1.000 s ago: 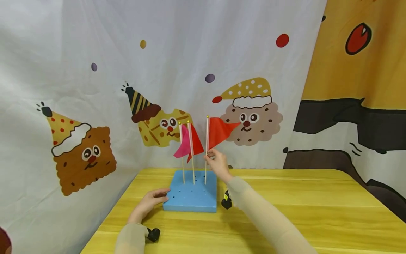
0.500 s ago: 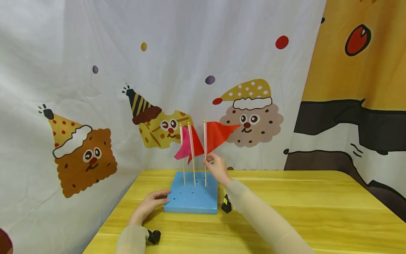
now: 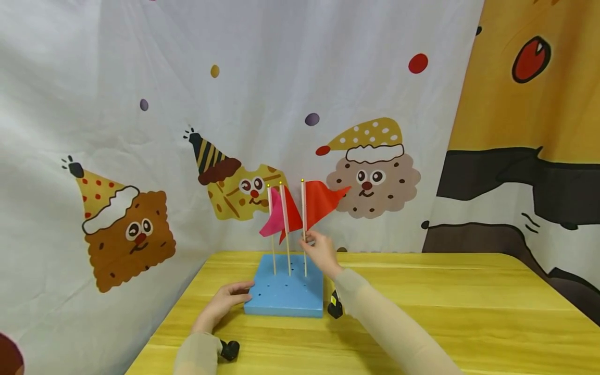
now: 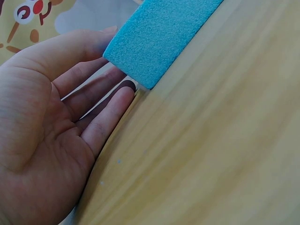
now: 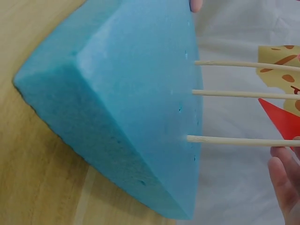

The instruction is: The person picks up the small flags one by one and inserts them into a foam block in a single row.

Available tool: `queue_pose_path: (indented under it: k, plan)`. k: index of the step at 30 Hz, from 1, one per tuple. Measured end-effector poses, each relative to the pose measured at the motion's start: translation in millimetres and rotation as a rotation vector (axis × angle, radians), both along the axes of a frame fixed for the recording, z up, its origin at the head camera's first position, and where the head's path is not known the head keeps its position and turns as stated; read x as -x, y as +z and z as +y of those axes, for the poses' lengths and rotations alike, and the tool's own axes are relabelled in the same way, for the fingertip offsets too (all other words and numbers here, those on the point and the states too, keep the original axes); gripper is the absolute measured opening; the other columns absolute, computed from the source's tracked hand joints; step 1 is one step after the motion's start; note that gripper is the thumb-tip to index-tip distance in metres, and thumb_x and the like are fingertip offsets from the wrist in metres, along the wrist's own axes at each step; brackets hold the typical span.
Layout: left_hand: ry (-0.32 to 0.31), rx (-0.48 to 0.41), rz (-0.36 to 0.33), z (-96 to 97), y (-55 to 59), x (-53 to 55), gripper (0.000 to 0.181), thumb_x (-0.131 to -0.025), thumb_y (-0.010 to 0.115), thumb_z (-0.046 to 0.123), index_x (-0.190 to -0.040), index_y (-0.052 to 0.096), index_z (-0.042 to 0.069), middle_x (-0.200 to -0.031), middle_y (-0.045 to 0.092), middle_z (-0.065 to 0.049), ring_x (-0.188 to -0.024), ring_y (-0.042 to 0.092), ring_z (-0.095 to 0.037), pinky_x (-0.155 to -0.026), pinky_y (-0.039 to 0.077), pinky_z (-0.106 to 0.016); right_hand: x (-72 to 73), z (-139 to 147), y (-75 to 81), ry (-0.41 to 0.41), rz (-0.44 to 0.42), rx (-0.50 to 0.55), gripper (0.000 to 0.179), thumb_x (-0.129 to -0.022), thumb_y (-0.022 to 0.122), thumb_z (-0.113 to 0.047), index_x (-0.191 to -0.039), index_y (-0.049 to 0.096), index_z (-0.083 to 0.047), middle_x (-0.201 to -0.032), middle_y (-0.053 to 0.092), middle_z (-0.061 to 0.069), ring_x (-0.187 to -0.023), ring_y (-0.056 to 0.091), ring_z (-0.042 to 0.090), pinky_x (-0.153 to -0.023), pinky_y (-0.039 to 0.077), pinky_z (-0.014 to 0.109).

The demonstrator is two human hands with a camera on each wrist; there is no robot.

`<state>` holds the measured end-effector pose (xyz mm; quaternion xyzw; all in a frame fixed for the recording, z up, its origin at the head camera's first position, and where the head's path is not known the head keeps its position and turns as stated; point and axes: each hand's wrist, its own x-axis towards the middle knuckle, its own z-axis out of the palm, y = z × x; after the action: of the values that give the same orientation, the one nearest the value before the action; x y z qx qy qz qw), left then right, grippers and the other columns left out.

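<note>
A blue foam block (image 3: pixel 286 299) with small holes in its top lies on the table. Three flags on thin wooden sticks stand in a row in it: a pink flag (image 3: pixel 273 221), a red flag (image 3: pixel 292 211) and an orange-red pennant flag (image 3: pixel 319 203) at the right. My right hand (image 3: pixel 323 252) pinches that right flag's stick just below the cloth. In the right wrist view the lower end of the stick (image 5: pixel 234 140) meets the block's top. My left hand (image 3: pixel 225 302) rests against the block's left edge, fingers loosely extended at its corner (image 4: pixel 140 51).
The wooden table (image 3: pixel 422 312) stretches to the right and toward me. Behind it hangs a white curtain (image 3: pixel 262 78) with cartoon biscuit prints. Small black devices (image 3: pixel 229 350) sit at both wrists.
The right flag has shifted from a slight lean to nearly upright, its top moving left and down a little. My right hand has lowered slightly with it; my left hand stays at the block.
</note>
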<state>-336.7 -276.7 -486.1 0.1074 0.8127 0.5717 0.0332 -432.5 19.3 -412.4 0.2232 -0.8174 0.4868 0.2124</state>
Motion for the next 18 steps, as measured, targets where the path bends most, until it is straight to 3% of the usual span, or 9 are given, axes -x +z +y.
queue_pose_path:
  k: [18]
  plan:
    - [-0.020,0.004,0.007,-2.0,-1.4,1.6,0.052,-0.094,0.067,0.026,-0.139,0.054,0.003,-0.141,0.049,-0.018,-0.122,0.052,-0.033,-0.101,0.043,-0.048,-0.2,1.4,-3.3,0.001,-0.027,-0.034,0.019,-0.089,0.073,-0.020,-0.102,0.072,-0.006,-0.082,0.069,0.000,-0.058,0.059,0.009,-0.056,0.052,0.026]
